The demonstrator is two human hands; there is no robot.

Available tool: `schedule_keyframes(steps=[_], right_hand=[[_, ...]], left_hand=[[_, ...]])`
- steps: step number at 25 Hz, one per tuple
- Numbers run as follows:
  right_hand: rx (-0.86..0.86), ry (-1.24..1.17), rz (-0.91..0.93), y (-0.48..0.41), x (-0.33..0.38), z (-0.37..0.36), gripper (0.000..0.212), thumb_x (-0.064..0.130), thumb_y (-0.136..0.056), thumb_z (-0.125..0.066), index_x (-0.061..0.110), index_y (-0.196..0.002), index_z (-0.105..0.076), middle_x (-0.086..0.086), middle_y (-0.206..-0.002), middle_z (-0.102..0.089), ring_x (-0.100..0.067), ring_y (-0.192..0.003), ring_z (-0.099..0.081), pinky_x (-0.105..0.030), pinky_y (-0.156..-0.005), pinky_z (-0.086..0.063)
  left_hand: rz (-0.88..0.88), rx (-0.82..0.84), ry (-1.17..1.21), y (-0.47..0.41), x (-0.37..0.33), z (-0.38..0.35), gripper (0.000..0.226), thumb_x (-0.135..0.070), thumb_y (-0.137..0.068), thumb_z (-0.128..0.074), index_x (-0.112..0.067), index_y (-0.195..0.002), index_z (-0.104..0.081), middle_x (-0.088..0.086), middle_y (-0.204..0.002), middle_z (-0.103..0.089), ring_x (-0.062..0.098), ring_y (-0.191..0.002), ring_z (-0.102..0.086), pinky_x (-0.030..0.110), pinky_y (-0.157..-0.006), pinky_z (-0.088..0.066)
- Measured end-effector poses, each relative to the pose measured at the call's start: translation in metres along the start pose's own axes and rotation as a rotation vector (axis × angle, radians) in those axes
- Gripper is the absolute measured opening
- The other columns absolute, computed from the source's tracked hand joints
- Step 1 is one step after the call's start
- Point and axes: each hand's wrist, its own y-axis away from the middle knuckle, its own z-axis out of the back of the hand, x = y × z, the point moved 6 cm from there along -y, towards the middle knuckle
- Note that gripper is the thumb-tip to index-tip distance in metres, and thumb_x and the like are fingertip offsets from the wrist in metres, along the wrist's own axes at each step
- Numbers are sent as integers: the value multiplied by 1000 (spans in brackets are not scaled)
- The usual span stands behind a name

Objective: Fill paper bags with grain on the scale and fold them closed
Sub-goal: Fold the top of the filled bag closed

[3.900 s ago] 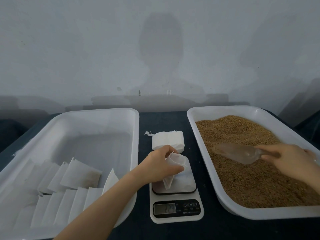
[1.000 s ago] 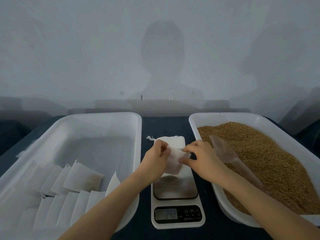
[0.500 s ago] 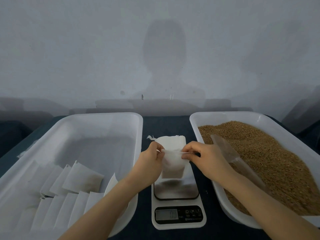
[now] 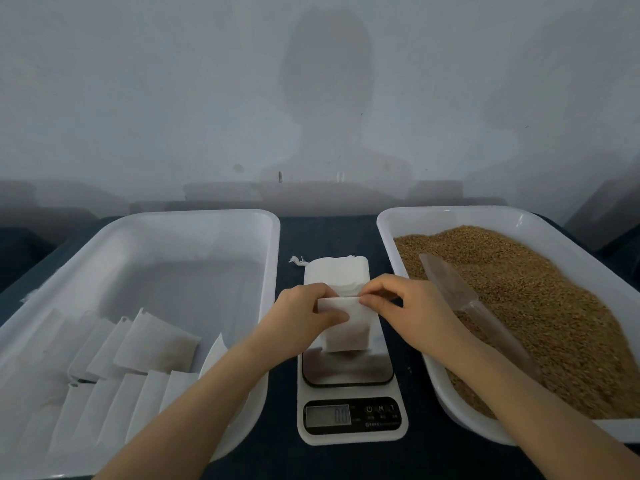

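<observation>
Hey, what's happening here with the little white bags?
A person is packing grain into small paper bags. The left hand and right hand pinch the top edge of one bag over the scale, apparently folding it shut. The scoop lies in the grain tray on the right; finished bags lie in the left tray, and a stack of empty bags sits behind the scale.
</observation>
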Motion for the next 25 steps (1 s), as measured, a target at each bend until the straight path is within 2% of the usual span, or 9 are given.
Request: schedule_keyframes(steps=[4,8,13,19,25], right_hand=[[-14,18,10,-1,3,2,8,23,-87,-65,23,-93,-70,24,-83,-64,10,-87,-58,-2,-75,-42],[-16,1,0,1,2,1,10,25,-87,-64,22,-94,-71,19,-84,-66,8,-86,-59,-5,-76,-43],[-8,11,-9,0,2,1,11,27,-89,-61,22,-94,-70,15,-85,-68,5,-86,-59,-7,-75,-44],[-18,19,6,0,2,1,12,26,-89,-61,21,-94,-71,14,-84,-68,3,-85,-60,-8,-73,-45],[-9,20,3,1,1,0,12,27,-89,-61,22,-94,-70,18,-83,-67,6,-84,-59,-4,-71,-42]], left_hand=[[3,6,28,1,-1,-1,15,-37,-85,-68,-40,-78,-55,-15,-72,-59,-4,-64,-55,1,-55,-37],[-2,-7,31,1,-1,0,15,-37,-85,-68,-39,-78,-55,-14,-70,-58,-4,-61,-54,2,-54,-37],[1,-1,25,1,0,-2,12,-39,-86,-67,-39,-82,-56,-14,-75,-60,1,-68,-56,2,-52,-38],[-2,-5,31,1,-1,-2,11,-38,-86,-67,-37,-83,-56,-15,-73,-59,1,-65,-55,0,-54,-37],[-21,-5,34,1,-1,-2,12,-37,-86,-67,-37,-81,-56,-14,-73,-59,1,-66,-55,1,-54,-37]])
